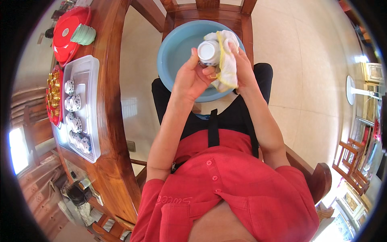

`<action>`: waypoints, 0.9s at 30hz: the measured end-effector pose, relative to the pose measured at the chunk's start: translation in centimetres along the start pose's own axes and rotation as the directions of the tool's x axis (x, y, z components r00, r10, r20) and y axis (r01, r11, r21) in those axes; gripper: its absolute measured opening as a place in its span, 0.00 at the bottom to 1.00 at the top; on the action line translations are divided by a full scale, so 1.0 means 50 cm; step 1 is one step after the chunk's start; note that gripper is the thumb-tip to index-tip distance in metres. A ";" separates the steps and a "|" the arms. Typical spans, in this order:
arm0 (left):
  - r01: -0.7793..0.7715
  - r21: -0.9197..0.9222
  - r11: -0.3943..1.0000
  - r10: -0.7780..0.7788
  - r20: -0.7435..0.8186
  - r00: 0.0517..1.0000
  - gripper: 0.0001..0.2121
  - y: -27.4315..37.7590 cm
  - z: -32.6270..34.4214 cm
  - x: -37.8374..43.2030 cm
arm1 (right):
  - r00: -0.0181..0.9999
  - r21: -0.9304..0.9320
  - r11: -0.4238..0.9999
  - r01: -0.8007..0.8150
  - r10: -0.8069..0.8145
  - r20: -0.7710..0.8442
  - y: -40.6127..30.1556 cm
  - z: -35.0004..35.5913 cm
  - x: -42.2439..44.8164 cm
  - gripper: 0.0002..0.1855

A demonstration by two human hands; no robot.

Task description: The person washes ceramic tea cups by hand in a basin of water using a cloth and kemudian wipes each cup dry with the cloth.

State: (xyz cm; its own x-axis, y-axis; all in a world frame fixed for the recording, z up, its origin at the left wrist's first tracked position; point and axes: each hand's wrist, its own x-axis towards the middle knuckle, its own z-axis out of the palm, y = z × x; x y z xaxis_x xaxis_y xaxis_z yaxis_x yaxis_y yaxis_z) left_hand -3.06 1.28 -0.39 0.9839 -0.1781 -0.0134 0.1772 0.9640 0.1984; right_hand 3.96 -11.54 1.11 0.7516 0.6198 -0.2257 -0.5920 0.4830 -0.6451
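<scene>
My left hand (198, 74) grips a small white porcelain cup (208, 50) with blue decoration, its foot facing up towards me. In my right hand (243, 68) is a white cloth with yellow edging (227, 65), pressed against the cup's right side and hiding part of it. Both hands are above a light blue plastic basin (172, 39), which stands on a wooden chair (205, 15) between my knees. What the basin holds is hard to make out.
Along the left runs a wooden table (113, 90). On it, a clear plastic tray (93, 127) carries several patterned cups (77, 125). Beyond are stacked pale green bowls (84, 34), a red plastic lid or tray (65, 45) and a red tray of gold-coloured items (54, 90).
</scene>
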 end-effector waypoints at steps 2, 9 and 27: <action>-0.087 0.131 0.988 0.131 -0.383 0.914 0.16 -0.015 0.049 0.020 | 0.988 -0.171 0.974 0.152 -0.152 0.011 0.013 0.003 -0.002 0.17; 0.013 0.270 0.963 0.084 -0.346 0.934 0.13 -0.007 0.052 -0.002 | 0.980 -0.082 0.994 0.072 -0.086 -0.181 -0.008 0.018 0.011 0.16; -0.120 0.660 0.742 0.424 -0.322 0.847 0.09 -0.031 0.049 0.000 | 0.985 -0.173 0.974 0.148 -0.160 -0.059 0.011 0.003 0.005 0.17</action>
State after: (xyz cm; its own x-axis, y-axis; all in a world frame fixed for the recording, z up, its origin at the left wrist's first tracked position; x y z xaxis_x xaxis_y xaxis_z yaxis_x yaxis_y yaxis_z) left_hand -3.38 -0.73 1.72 0.9153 0.3211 -0.2430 -0.0014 0.6060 0.7954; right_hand 3.79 -11.03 0.81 0.8525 0.4970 -0.1621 -0.4151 0.4552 -0.7877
